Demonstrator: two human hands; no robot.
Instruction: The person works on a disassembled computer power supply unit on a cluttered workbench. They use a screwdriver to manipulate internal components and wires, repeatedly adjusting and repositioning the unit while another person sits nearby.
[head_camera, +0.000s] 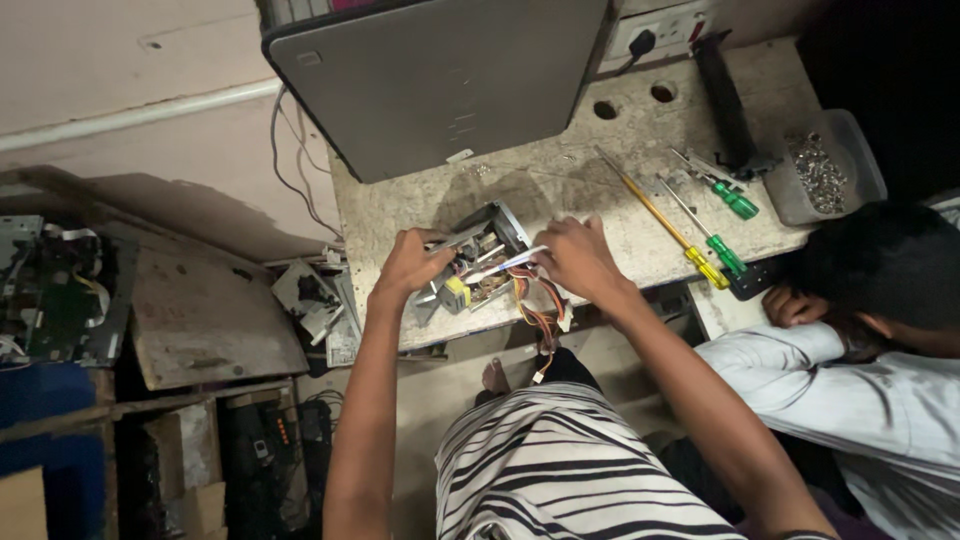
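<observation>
lap: black-and-white striped cloth (560, 470) nearest the camera, both forearms reaching over it to the bench.
left hand: left hand (410, 262) grips the left side of the small open grey metal electronics box (480, 262); fingers curled shut on its rim.
right hand: right hand (578, 258) at the box's right side, fingers pinched together on a thin white-and-blue tool (508, 264) that points into the box.
box: sits at the near edge of the worn pale stone-topped bench (600, 195), lid off, yellow part and wiring visible inside; bundle of orange, red and black wires (535, 315) hangs from it over the bench edge.
co-worker: another person in a light grey shirt (850, 385) at right, arm resting by the bench's near right corner.
tools: long yellow-handled screwdriver (660, 215) and two green-handled screwdrivers (722, 215) lie right of the right hand, well apart from the box.
tray: translucent plastic tray of small metal screws (825, 170) at the right edge.
far side: closed grey laptop (440, 80) overhangs the back left; white wall socket with black plug (650, 40) behind; two round holes in the benchtop near it.
open room: bare benchtop between laptop and box, and between box and screwdrivers.
left of bench: cluttered shelves with a green circuit board (50, 300), grey scrap parts below the bench edge.
</observation>
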